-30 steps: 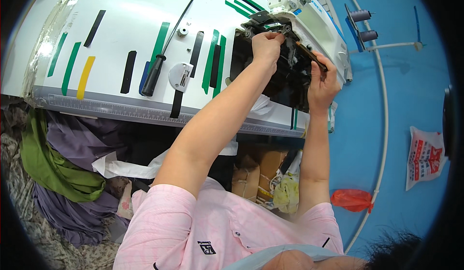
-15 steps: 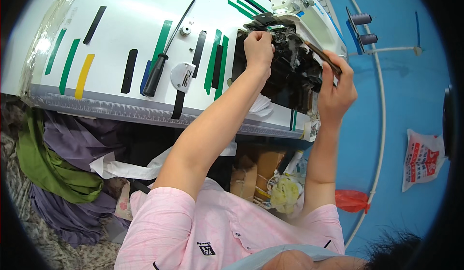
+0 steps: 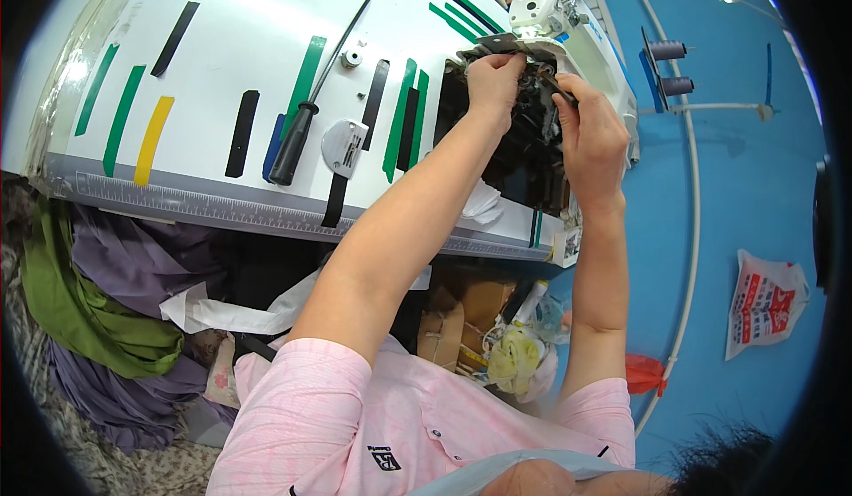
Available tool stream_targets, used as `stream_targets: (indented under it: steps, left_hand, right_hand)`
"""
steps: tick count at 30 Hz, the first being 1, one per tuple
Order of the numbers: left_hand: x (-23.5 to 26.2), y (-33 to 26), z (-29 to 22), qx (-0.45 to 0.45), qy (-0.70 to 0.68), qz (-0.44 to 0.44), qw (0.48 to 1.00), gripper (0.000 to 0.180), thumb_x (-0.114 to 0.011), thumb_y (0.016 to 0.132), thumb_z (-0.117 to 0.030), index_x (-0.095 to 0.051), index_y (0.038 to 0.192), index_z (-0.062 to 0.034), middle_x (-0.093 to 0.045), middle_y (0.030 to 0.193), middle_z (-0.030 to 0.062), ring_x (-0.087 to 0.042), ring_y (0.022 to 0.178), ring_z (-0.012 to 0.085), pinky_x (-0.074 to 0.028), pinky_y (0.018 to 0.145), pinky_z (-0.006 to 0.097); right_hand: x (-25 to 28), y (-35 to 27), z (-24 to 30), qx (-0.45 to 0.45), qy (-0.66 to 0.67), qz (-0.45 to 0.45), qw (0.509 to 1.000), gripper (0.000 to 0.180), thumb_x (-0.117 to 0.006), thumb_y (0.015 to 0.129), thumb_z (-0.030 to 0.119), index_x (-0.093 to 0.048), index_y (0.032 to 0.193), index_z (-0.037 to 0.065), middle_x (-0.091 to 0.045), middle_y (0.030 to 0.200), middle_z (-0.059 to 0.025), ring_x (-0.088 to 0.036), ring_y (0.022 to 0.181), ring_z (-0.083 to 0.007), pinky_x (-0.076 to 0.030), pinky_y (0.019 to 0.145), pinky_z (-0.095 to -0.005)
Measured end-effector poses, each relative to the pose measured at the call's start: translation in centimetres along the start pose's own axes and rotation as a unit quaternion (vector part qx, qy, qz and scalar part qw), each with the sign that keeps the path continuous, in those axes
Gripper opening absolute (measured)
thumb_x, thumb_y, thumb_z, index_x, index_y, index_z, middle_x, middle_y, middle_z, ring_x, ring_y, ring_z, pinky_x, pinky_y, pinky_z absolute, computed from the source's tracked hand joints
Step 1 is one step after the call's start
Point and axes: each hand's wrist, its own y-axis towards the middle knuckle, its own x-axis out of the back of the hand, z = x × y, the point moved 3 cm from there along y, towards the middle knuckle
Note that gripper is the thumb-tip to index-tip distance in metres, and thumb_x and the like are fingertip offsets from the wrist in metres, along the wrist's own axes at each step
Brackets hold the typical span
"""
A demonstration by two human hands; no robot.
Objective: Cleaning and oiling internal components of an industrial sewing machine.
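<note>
An industrial sewing machine (image 3: 581,43) stands at the right of the white table, with a dark opening (image 3: 519,159) in the tabletop that bares its inner metal parts. My left hand (image 3: 493,88) reaches over that opening, its fingers pinched together among the parts near the needle area; whatever they grip is hidden. From the right side, my right hand (image 3: 590,137) grips a slim dark tool (image 3: 564,93) that slants toward the same parts. The tool's tip is hard to make out. A metal needle plate (image 3: 344,147) and a long black-handled screwdriver (image 3: 295,144) lie left of the opening.
A small round metal part (image 3: 351,59) rests beyond the needle plate. Strips of green, black and yellow tape (image 3: 153,141) mark the tabletop, and a ruler strip (image 3: 177,199) runs along its near edge. Folded white cloth (image 3: 482,203) lies beside the opening. Thread spools (image 3: 667,51) stand at right.
My right hand has moved left and inward with the slim tool, closer to my left hand. My left hand has shifted slightly right and stays pinched. The view has shifted slightly.
</note>
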Motion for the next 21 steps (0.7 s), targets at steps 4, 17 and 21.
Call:
stream_targets:
  steps: [4, 17, 21]
  left_hand:
    - [1.1, -0.7, 0.2, 0.015, 0.014, -0.022, 1.0, 0.015, -0.066, 0.088, -0.015, -0.06, 0.083, -0.0017, -0.048, 0.064, -0.0014, -0.038, 0.045, 0.006, -0.026, 0.04, 0.024]
    - [2.7, -5.0, 1.9, 0.088, -0.063, -0.042, 0.993, 0.01, -0.058, 0.085, -0.008, -0.059, 0.093, -0.001, -0.06, 0.077, 0.0065, -0.06, 0.06, 0.0149, -0.045, 0.05, 0.023]
    - [1.3, -3.9, 2.0, 0.043, -0.005, 0.001, 0.999, 0.021, -0.059, 0.083, -0.002, -0.06, 0.103, 0.0048, -0.06, 0.08, 0.0085, -0.062, 0.062, 0.0146, -0.045, 0.049, 0.024]
  right_hand:
    - [0.8, -1.0, -0.2, -0.099, 0.071, 0.027, 0.992, 0.021, -0.068, 0.084, 0.001, -0.059, 0.103, 0.002, -0.068, 0.093, -0.0127, -0.066, 0.079, -0.0303, -0.052, 0.068, -0.0355]
    - [4.7, -5.0, -0.6, -0.13, -0.014, -0.062, 0.99, 0.018, -0.067, 0.088, 0.005, -0.061, 0.105, 0.002, -0.07, 0.098, -0.0109, -0.069, 0.085, -0.0265, -0.053, 0.075, -0.0321]
    - [3.3, -5.2, -1.7, -0.106, -0.016, -0.062, 0.992, 0.017, -0.067, 0.089, 0.004, -0.061, 0.104, 0.002, -0.07, 0.098, -0.0112, -0.069, 0.085, -0.0268, -0.053, 0.073, -0.032]
